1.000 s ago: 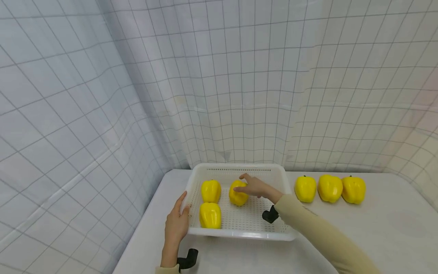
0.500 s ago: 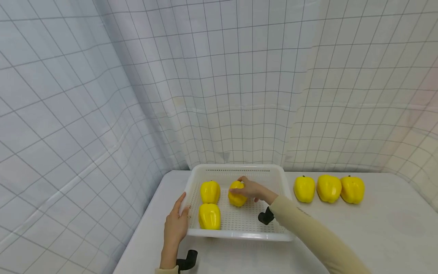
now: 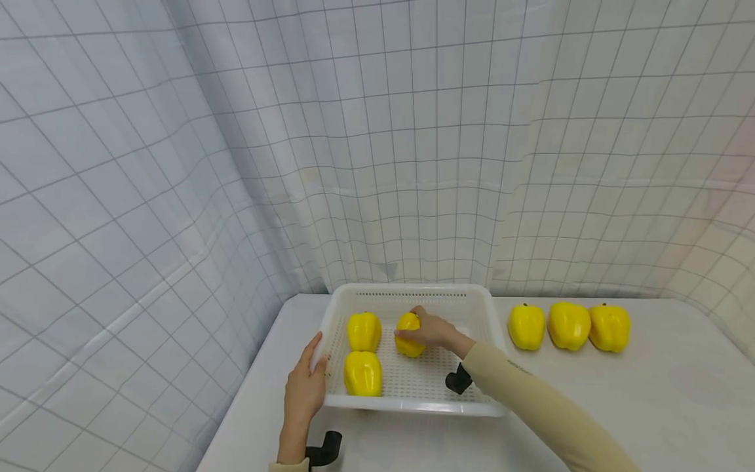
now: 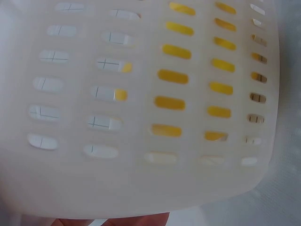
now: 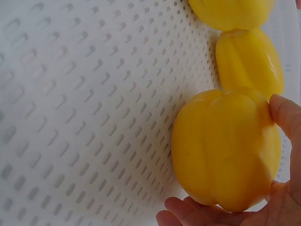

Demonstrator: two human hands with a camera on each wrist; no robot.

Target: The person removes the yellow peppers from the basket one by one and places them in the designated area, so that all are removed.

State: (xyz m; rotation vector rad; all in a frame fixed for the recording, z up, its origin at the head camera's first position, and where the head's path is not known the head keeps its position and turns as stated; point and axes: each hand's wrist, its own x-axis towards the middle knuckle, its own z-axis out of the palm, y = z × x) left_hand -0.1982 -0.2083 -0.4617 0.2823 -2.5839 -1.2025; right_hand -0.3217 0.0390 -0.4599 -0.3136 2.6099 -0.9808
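Observation:
My right hand (image 3: 433,331) grips a yellow bell pepper (image 3: 409,341) inside the white slotted basket (image 3: 413,405). In the right wrist view, the thumb (image 5: 286,115) lies on one side of this pepper (image 5: 221,150) and the fingers (image 5: 197,214) curl beneath the other. Two more bell peppers stand in the basket's left part, a rear one (image 3: 364,332) and a front one (image 3: 362,373). At the basket's left rim, my left hand (image 3: 305,390) rests with fingers extended. The left wrist view shows the slotted wall (image 4: 117,179), with fingertips partly hidden at its lower edge.
Three yellow bell peppers, a left (image 3: 527,326), a middle (image 3: 569,325) and a right one (image 3: 610,328), sit in a row right of the basket on the white table (image 3: 660,393). Grid-patterned white sheeting (image 3: 413,164) hangs behind and to the left.
My right hand has closed its fingers around the bell pepper, which stays in about the same place in the basket. My left hand keeps its position at the rim.

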